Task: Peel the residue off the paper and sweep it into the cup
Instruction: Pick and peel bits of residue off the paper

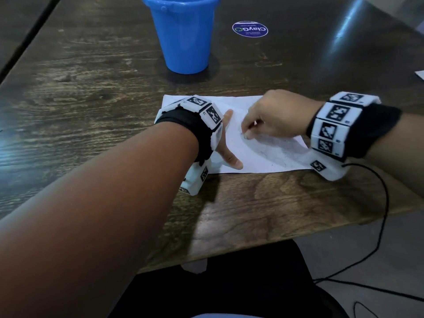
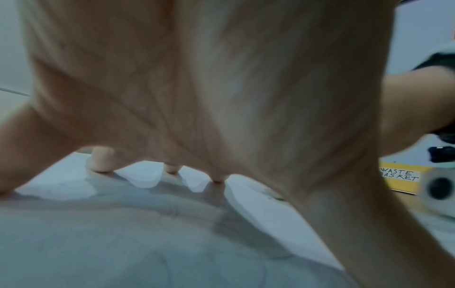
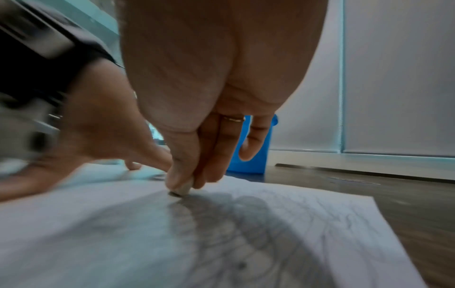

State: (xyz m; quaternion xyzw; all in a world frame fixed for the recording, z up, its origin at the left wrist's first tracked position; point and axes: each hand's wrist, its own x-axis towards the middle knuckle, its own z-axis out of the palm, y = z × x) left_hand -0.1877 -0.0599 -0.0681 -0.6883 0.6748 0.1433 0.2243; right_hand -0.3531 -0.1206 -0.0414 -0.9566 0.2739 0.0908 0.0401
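Note:
A white sheet of paper (image 1: 263, 157) with grey pencil smudges lies near the front edge of the wooden table (image 1: 91, 99). My left hand (image 1: 226, 143) presses on the paper's left part with its fingers spread and straight; the fingertips (image 2: 171, 169) touch the sheet (image 2: 123, 243). My right hand (image 1: 247, 133) pinches a small grey lump (image 3: 182, 190) between thumb and fingers and holds it against the smudged paper (image 3: 270, 233). The blue cup (image 1: 185, 35) stands upright beyond the paper, also seen behind my right fingers (image 3: 253, 155).
A round blue sticker (image 1: 250, 29) lies on the table right of the cup. A black cable (image 1: 383, 214) hangs off the front right edge. Another white sheet's corner (image 1: 419, 75) shows at far right. A yellow box labelled waste basket (image 2: 403, 179) stands beyond.

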